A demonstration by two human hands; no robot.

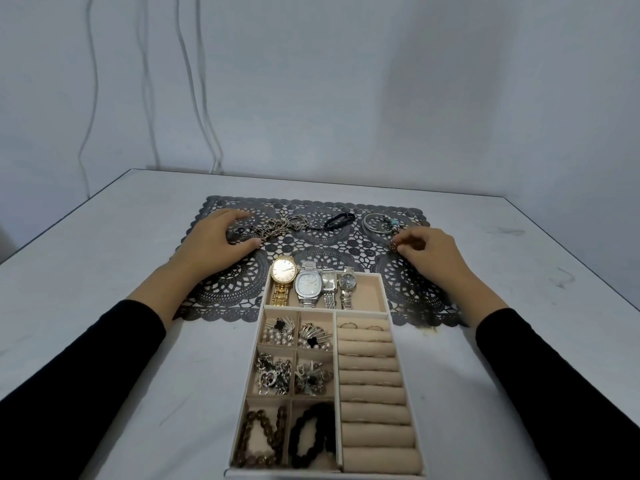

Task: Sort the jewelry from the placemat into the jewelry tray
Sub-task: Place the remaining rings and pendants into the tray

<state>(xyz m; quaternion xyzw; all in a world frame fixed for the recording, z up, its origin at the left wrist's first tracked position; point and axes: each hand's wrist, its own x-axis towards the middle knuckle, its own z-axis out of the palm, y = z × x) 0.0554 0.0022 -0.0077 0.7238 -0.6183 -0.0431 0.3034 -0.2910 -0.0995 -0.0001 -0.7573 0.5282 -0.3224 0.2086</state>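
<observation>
The left hand arches over the near end of a chain on the placemat. Thumb and fingers are spread apart on either side of its dark pendant and are not closed on it. The chain's long axis runs away rightward from that hand, toward a black band and a bangle. The right hand, just beside the bangle, has its fingertips curled, pinching a small charm. The tray sits between the two forearms, nearer the body than either hand, so I judge each piece must next travel back and inward.
</observation>
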